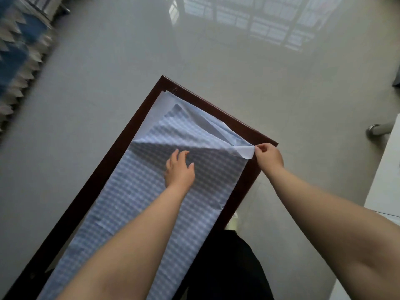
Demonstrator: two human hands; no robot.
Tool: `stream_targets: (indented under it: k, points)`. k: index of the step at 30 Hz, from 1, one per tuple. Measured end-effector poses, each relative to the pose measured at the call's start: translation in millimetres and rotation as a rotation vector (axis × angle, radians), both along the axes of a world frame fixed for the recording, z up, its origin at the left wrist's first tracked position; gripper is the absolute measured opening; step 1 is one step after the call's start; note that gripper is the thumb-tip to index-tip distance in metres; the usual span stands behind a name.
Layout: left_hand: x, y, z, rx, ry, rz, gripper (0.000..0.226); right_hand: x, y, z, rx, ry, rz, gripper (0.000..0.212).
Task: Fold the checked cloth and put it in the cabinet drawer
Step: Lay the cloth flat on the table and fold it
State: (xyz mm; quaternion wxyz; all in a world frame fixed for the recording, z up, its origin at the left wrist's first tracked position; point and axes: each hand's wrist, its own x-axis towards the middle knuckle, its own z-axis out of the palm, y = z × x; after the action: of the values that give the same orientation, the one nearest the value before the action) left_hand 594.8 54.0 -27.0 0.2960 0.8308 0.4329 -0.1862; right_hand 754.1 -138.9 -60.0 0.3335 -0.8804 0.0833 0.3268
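A blue-and-white checked cloth (138, 204) lies stretched along a dark wooden table (104, 161), its white underside showing at the far end. My right hand (268, 156) pinches a turned-up white corner of the cloth at the table's right edge. My left hand (178, 169) rests flat on the middle of the cloth with fingers spread. The far part of the cloth is lifted into a slanting fold. No cabinet drawer is clearly in view.
A shiny grey tiled floor (216, 61) surrounds the table. A blue patterned rug (17, 55) lies at the far left. A white piece of furniture (387, 169) stands at the right edge, with a metal fitting (374, 129) beside it.
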Motion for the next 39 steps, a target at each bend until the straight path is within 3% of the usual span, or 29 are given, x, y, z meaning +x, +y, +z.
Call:
stream_targets:
  k: [5, 10, 13, 16, 21, 24, 26, 28, 30, 32, 34, 36, 38, 39]
  points:
    - [53.8, 2.9, -29.0, 0.129, -0.043, -0.494, 0.047, 34.0, 27.0, -27.9, -0.221, -0.085, 0.255, 0.028]
    - [89.6, 0.4, -67.7, 0.130, 0.177, -0.818, 0.049, 59.1, 50.3, -54.2, -0.133, 0.288, -0.057, 0.044]
    - [90.1, 0.4, -84.8, -0.019, 0.307, -0.813, 0.051, 64.6, 44.9, -61.2, 0.067, 0.632, -0.252, 0.030]
    - [83.1, -3.8, -95.5, -0.166, 0.345, -0.761, 0.072, 66.0, 41.4, -66.2, 0.234, 1.029, -0.174, 0.024]
    - [76.4, -8.7, -103.1, -0.177, 0.340, -0.754, 0.094, 70.9, 31.2, -66.7, 0.504, 1.201, -0.122, 0.033]
    - [79.8, -9.4, -102.5, -0.176, 0.390, -0.792, 0.094, 66.0, 37.4, -57.5, 0.467, 1.192, -0.059, 0.015]
    - [82.5, -11.1, -101.0, -0.170, 0.433, -0.833, 0.095, 63.5, 46.8, -50.2, 0.442, 1.155, -0.136, 0.011]
    - [84.3, -12.4, -100.4, -0.162, 0.463, -0.860, 0.093, 62.2, 56.5, -45.7, 0.355, 1.004, -0.186, 0.008]
    - [87.5, -13.4, -100.9, -0.173, 0.489, -0.861, 0.090, 63.4, 60.3, -44.9, 0.154, 0.655, -0.077, 0.014]
    - [92.3, -14.9, -100.7, -0.201, 0.519, -0.848, 0.088, 64.0, 57.2, -47.0, -0.149, 0.170, 0.230, 0.016]
    - [95.9, -16.0, -99.9, -0.238, 0.529, -0.820, 0.082, 58.4, 50.0, -51.3, -0.322, -0.117, 0.410, 0.018]
    - [95.6, -17.2, -98.9, -0.286, 0.523, -0.773, 0.078, 55.3, 42.2, -61.1, -0.269, -0.070, 0.247, 0.019]
    - [93.2, -18.0, -98.0, -0.312, 0.519, -0.746, 0.082, 59.1, 41.0, -66.6, -0.119, 0.169, -0.025, 0.012]
    - [92.0, -18.5, -97.4, -0.315, 0.519, -0.746, 0.083, 63.1, 41.8, -66.6, -0.089, 0.274, -0.050, 0.015]
